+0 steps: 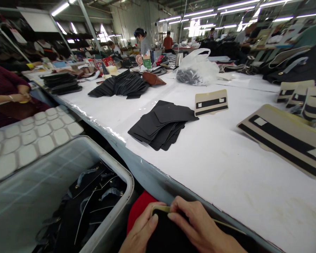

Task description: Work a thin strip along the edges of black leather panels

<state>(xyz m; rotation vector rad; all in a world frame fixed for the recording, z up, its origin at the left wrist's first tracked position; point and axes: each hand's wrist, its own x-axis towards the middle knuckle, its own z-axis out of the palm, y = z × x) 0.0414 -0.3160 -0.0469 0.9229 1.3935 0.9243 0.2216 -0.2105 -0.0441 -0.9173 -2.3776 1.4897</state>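
Head view: left hand (140,233) and right hand (200,228) both grip a black piece with a tan edge (163,232) at bottom centre, below the near edge of the white worktop (226,168). Left thumb presses its top edge; right fingers curl over it. Grey bin (113,225) of black parts just left. Stack of black cut pieces (162,124) on the worktop, well apart.
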